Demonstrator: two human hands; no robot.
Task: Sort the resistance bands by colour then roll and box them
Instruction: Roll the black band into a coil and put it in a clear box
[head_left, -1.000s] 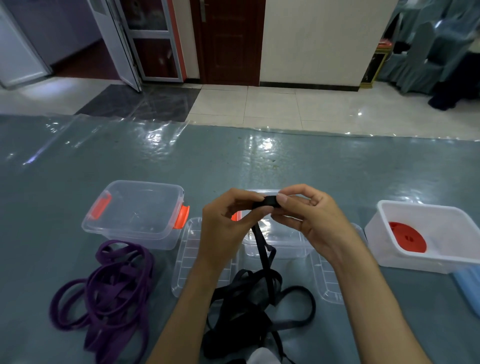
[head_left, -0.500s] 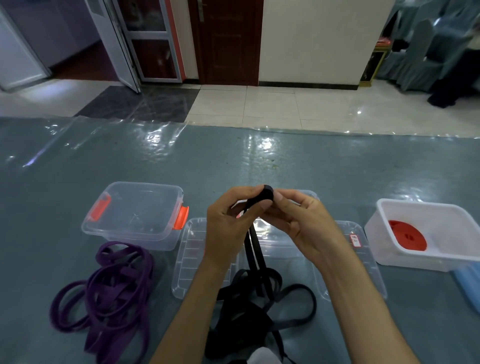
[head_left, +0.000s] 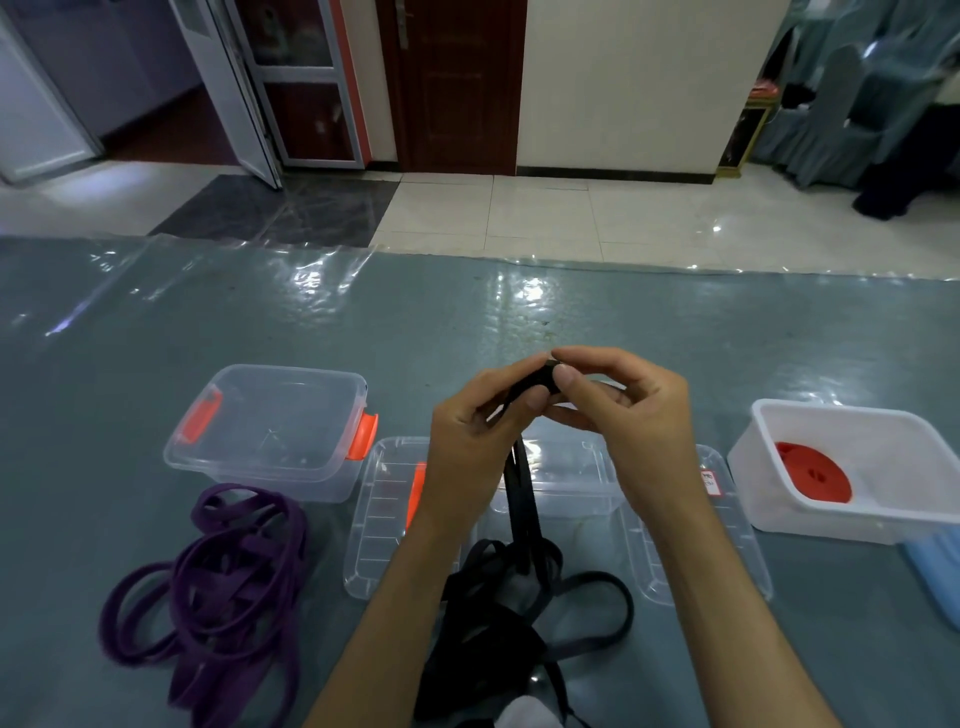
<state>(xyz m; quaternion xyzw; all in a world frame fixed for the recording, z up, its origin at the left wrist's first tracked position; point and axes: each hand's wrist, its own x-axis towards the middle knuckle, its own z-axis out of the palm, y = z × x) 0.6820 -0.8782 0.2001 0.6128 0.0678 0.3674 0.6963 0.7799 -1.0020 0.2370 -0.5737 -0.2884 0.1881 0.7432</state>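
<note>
Right now both hands are raised together over the middle of the table (head_left: 675, 322), a grey-blue surface under a shiny clear sheet. The left hand (head_left: 472, 441) and the right hand (head_left: 623, 415) meet fingertip to fingertip, each pinching the top end of a black resistance band (head_left: 519, 488), which looks folded or just started into a tight little roll between thumbs and forefingers. From there the band hangs straight down to a loose black heap (head_left: 498, 623) lying at the near edge of the table, between the person's forearms. Toward the near left corner sits a tangled pile of purple bands (head_left: 223, 582), well apart from the hands. Just behind that pile stands a clear box with orange latches (head_left: 270, 431), with nothing in it that I can make out. A second clear box (head_left: 566, 483) stands directly under the hands, partly hidden by them, with a clear lid (head_left: 384, 519) lying flat on its left and another clear lid (head_left: 717, 545) flat on its right; that one carries a small label. Toward the right edge a white tub (head_left: 852, 467) holds a rolled red band (head_left: 815, 473) resting on its floor. Something pale blue (head_left: 935, 571) pokes in at the right edge beside the tub; I cannot tell what it is.
</note>
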